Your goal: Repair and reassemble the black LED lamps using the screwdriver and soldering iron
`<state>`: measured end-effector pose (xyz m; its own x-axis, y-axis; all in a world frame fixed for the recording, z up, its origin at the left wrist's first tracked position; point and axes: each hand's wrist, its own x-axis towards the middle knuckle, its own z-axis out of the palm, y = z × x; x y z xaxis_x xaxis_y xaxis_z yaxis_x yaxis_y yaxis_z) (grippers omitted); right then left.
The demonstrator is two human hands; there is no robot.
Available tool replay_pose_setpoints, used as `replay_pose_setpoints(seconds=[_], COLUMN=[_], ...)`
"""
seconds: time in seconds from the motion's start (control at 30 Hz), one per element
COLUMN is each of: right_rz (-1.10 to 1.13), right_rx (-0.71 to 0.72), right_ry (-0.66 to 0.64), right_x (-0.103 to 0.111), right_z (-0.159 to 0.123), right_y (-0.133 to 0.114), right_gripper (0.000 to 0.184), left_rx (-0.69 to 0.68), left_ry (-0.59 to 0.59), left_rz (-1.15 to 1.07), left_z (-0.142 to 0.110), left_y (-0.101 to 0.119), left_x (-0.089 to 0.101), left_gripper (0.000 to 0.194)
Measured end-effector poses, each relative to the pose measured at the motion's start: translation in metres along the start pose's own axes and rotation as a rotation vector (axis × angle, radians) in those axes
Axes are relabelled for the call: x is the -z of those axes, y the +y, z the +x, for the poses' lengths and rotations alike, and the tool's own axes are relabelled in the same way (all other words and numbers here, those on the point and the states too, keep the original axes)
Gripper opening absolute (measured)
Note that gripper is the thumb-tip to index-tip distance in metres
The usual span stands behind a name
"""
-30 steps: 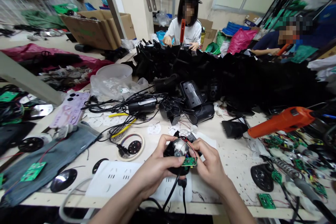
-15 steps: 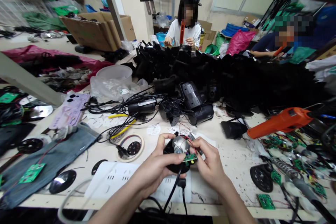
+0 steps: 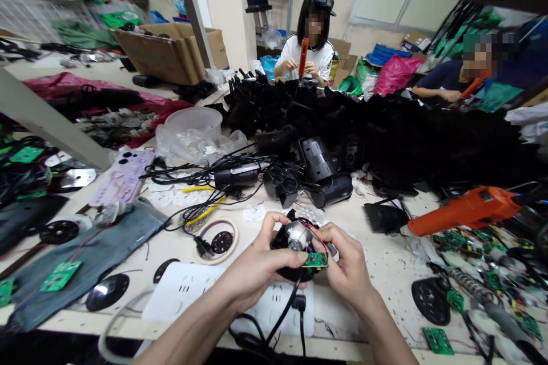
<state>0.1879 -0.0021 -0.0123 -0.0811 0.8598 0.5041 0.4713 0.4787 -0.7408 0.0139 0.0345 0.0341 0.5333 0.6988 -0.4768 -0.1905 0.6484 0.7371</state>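
Observation:
My left hand [image 3: 265, 256] is wrapped round a black plastic housing [image 3: 280, 242] with a silver motor [image 3: 298, 234] inside. Its thumb presses by the edge of a small green circuit board [image 3: 315, 260]. On the other side, my right hand [image 3: 345, 254] is closed, thumb and fingers pinching at the board's right end and the thin red wires [image 3: 317, 232]. Exactly what lies between those right fingertips is partly hidden. A black cable [image 3: 286, 308] runs down from the housing. Beneath my hands lies a white power strip [image 3: 184, 293] with a black plug [image 3: 298, 302] in it.
An orange electric screwdriver [image 3: 466, 211] lies at right beside a soldering iron [image 3: 492, 302] and loose circuit boards. Black housings [image 3: 317, 159] and a dark heap [image 3: 406, 137] fill the back. Tape roll [image 3: 234, 239], phone [image 3: 122, 177] and denim cloth [image 3: 94, 256] are left. Two people sit opposite.
The view has shifted slightly, so everything sits a little lower and to the right. The green board now tilts to show more of its face. Both hands keep their hold.

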Motion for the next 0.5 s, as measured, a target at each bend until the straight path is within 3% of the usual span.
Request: replay_pose_setpoints(seconds=[0.27,0.5], right_rz=[0.03,0.168], right_rx=[-0.062,-0.154], right_ry=[-0.078,-0.067], right_x=[0.0,0.0004], right_z=[0.0014,-0.0015], right_y=[0.0016,0.0031], right_gripper=[0.019,0.019], left_rx=[0.02,-0.104], left_ry=[0.012,0.058], left_rz=[0.034,0.15], left_z=[-0.0008,-0.0056], left_y=[-0.0035,-0.0099], left_x=[0.0039,0.0083], left_gripper=[0.063,0.062])
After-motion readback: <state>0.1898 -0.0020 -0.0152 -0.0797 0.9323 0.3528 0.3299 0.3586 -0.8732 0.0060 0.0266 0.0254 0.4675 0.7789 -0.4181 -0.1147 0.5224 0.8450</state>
